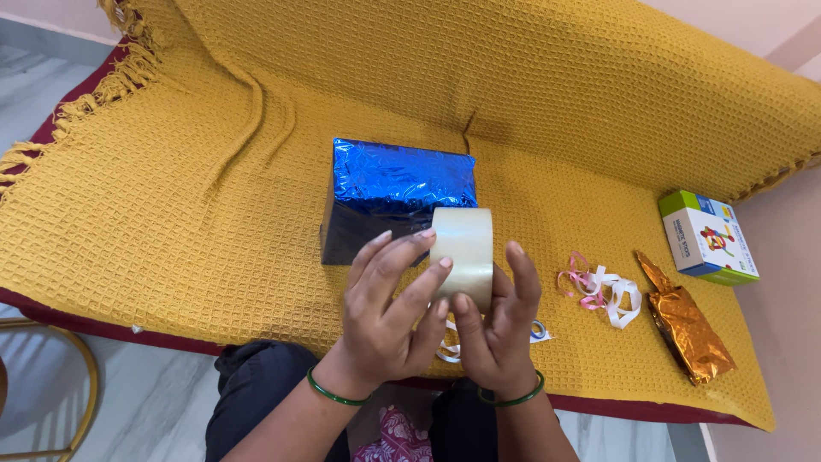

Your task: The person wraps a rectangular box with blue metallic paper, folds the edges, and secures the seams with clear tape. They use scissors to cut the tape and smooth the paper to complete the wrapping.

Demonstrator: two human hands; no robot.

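A roll of clear packing tape point(463, 252) is held upright in front of me by both hands. My left hand point(389, 312) wraps its fingers over the roll's left face, fingertips on the tape's edge. My right hand point(496, 329) grips the roll from below and the right, thumb pressed on its lower rim. Just behind the roll lies a box wrapped in shiny blue foil paper point(395, 198), resting on the mustard waffle-weave blanket point(214, 188). Both wrists wear a green bangle.
Curled pink and white ribbons point(603, 289) lie to the right, then a crumpled copper foil piece point(687, 323) and a small white, green and blue carton point(708, 237). More ribbon scraps point(539, 330) peek out under my right hand. A gold metal frame point(77, 376) stands at lower left.
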